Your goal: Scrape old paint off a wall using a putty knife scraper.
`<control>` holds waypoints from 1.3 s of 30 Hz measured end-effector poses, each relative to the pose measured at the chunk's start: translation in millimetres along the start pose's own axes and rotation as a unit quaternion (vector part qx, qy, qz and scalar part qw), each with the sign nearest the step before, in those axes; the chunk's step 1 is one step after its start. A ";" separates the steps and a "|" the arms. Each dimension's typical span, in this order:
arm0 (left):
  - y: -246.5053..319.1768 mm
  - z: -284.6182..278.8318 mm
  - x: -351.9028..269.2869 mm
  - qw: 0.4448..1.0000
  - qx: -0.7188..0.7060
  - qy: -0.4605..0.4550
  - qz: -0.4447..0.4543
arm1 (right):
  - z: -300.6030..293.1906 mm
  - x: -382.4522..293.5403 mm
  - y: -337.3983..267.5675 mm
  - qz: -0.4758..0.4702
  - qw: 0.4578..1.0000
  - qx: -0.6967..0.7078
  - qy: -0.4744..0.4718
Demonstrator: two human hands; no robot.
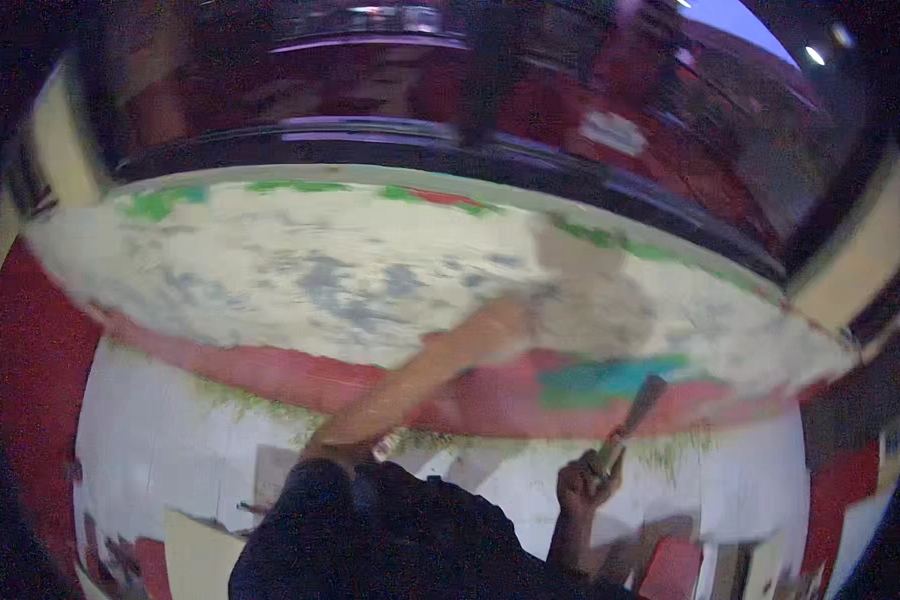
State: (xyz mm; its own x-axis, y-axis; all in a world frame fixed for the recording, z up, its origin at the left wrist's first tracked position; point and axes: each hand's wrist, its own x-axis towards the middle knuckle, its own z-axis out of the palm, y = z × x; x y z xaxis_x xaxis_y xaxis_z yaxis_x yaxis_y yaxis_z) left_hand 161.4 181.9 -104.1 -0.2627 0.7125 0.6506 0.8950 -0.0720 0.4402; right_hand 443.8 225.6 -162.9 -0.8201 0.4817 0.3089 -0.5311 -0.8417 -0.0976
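My left forearm [450, 337] reaches across a broad cream ledge [292, 247] with worn grey patches and bits of green, red and teal paint. At its end my left hand [536, 294] is blurred against that surface; its fingers and any object in them cannot be made out. Lower right, my right hand [589, 480] is closed around the handle of a flat hand tool [641, 405], its dark end pointing up toward the ledge. Blur leaves it unclear whether this is a scraper or a brush.
A red band [270, 371] with a teal patch [615, 375] runs along the ledge's near edge. Below is a pale surface [157, 420]. Cream uprights [64, 142] flank the ledge, and a dark reddish area with lights lies beyond.
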 end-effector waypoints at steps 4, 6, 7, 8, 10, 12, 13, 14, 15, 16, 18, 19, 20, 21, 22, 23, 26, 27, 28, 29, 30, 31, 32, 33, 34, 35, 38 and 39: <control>3.5 -43.8 52.3 0.894 0.254 0.367 -0.042 | 9.6 -22.1 -25.0 -0.133 0.969 0.020 0.206; 14.9 -40.6 77.9 0.856 0.296 0.411 -0.106 | 15.2 -24.8 -28.7 -0.153 0.963 0.016 0.221; 20.6 -24.4 83.3 0.859 0.333 0.372 -0.118 | 17.7 -27.2 -31.2 -0.158 0.960 0.007 0.231; 22.9 -9.1 88.1 0.856 0.372 0.334 -0.129 | 18.1 -29.4 -32.8 -0.156 0.959 0.027 0.236; 14.2 28.9 75.2 0.908 0.375 0.184 -0.041 | 10.4 -30.9 -34.0 -0.168 0.957 0.021 0.236; 18.9 57.1 59.8 0.931 0.343 0.011 0.127 | -0.4 -36.2 -34.4 -0.166 0.942 -0.002 0.291; 19.6 68.2 49.5 0.926 0.317 -0.041 0.199 | -1.6 -35.6 -33.9 -0.134 0.956 -0.004 0.261; 28.4 71.6 45.6 0.913 0.288 -0.095 0.274 | -5.6 -36.1 -35.0 -0.116 0.956 -0.009 0.268; 36.3 72.4 41.6 0.913 0.287 -0.094 0.274 | -8.6 -36.5 -36.7 -0.095 0.957 -0.015 0.274; 57.9 60.3 40.7 0.942 0.169 -0.265 0.122 | -9.5 -37.0 -36.2 -0.097 0.956 -0.012 0.276; 68.8 52.3 18.4 0.907 0.043 -0.418 -0.042 | -8.3 -30.1 -31.2 -0.060 0.945 -0.119 0.299; 60.2 53.8 1.8 0.969 -0.109 -0.209 -0.069 | -4.7 -21.3 -26.1 -0.060 0.946 -0.117 0.298; 49.5 52.6 -8.6 0.963 -0.255 0.016 -0.091 | 3.3 -12.1 -17.3 -0.061 0.910 -0.242 0.332; 57.9 31.0 -4.7 0.962 -0.229 0.041 -0.145 | 14.1 -2.9 -7.9 -0.059 0.855 -0.361 0.366; 64.9 14.1 -1.0 0.956 -0.206 0.060 -0.198 | 22.8 8.6 1.6 -0.066 0.846 -0.355 0.392; 52.6 5.4 -3.4 0.946 -0.228 0.082 -0.216 | 17.2 13.1 8.6 -0.070 0.851 -0.392 0.342; 65.8 0.6 -2.1 0.867 -0.423 0.079 -0.251 | 30.3 38.2 28.5 -0.046 0.844 -0.433 0.314; 78.0 -4.7 3.6 0.779 -0.569 0.060 -0.255 | 33.4 49.7 37.5 -0.076 0.854 -0.429 0.286; 91.8 -9.5 11.4 0.788 -0.538 0.024 -0.298 | 33.2 64.0 44.5 -0.108 0.863 -0.423 0.255; 96.9 -8.5 20.0 0.785 -0.542 0.000 -0.299 | 32.2 73.3 42.0 -0.126 0.859 -0.417 0.271; 94.4 -1.7 33.5 0.800 -0.513 -0.011 -0.310 | 26.0 85.4 37.1 -0.168 0.815 -0.507 0.224; 92.6 -1.3 41.4 0.818 -0.477 -0.008 -0.322 | 25.9 94.7 39.4 -0.194 0.763 -0.592 0.170; 88.5 11.9 45.3 0.758 -0.573 0.066 -0.304 | 32.8 101.6 42.4 -0.210 0.762 -0.585 0.185; 86.7 16.8 49.6 0.758 -0.576 0.040 -0.305 | 41.8 105.9 42.4 -0.197 0.739 -0.618 0.181; 89.2 22.0 52.9 0.751 -0.600 0.007 -0.276 | 45.3 106.9 39.5 -0.182 0.715 -0.651 0.176; 90.4 26.5 56.1 0.742 -0.623 -0.026 -0.247 | 40.6 108.8 36.8 -0.196 0.711 -0.647 0.195; 94.7 33.1 69.5 0.711 -0.650 -0.038 -0.265 | 35.8 109.9 30.1 -0.210 0.695 -0.657 0.204; 95.1 34.7 73.7 0.705 -0.657 -0.022 -0.268 | 34.8 113.5 26.1 -0.195 0.705 -0.649 0.209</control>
State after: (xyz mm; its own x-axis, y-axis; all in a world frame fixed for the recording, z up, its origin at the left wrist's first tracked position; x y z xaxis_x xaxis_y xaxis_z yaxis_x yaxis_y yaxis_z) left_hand 239.6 251.8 -35.7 -0.3982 0.9020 0.1667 -0.4414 -0.3478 0.8272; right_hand 344.3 249.8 -97.4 -0.4049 0.8728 0.2727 -0.2580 0.1770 -0.9498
